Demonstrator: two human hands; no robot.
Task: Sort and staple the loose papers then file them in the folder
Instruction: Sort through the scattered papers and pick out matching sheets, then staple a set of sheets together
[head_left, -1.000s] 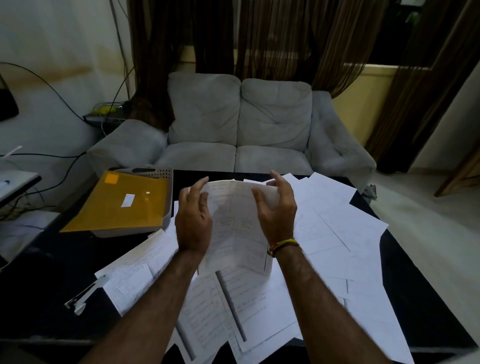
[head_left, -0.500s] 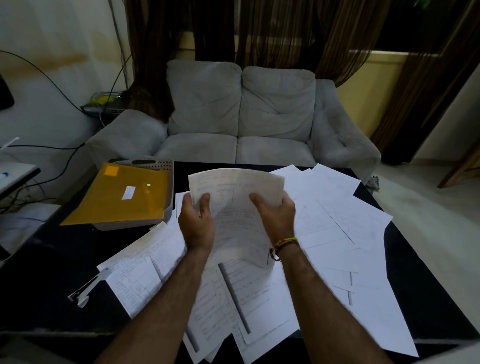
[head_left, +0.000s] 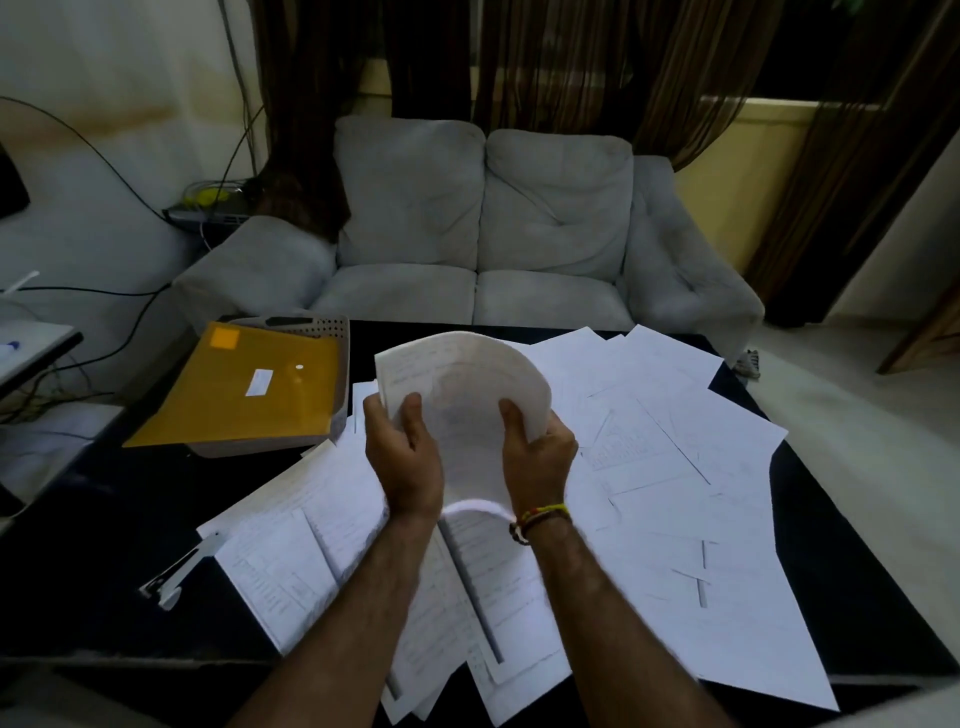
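Note:
A small stack of printed sheets (head_left: 462, 384) is held upright above the table, its top curling to the right and its bottom edge bowed toward me. My left hand (head_left: 402, 457) grips its left edge and my right hand (head_left: 537, 452) grips its right edge. Below them many loose papers (head_left: 675, 467) lie spread over the dark table (head_left: 78, 571). A yellow folder (head_left: 244, 387) rests on a grey perforated tray (head_left: 337, 332) at the left back. A silver stapler (head_left: 182, 569) lies at the papers' left edge.
A grey two-seat sofa (head_left: 483, 228) stands just behind the table. Cables and a low shelf (head_left: 31, 343) sit at the left. Light floor (head_left: 857, 441) lies to the right of the table.
Both hands shifted from cupping the sheets' top to gripping the side edges, and the stack has been raised and bent so its top curls over.

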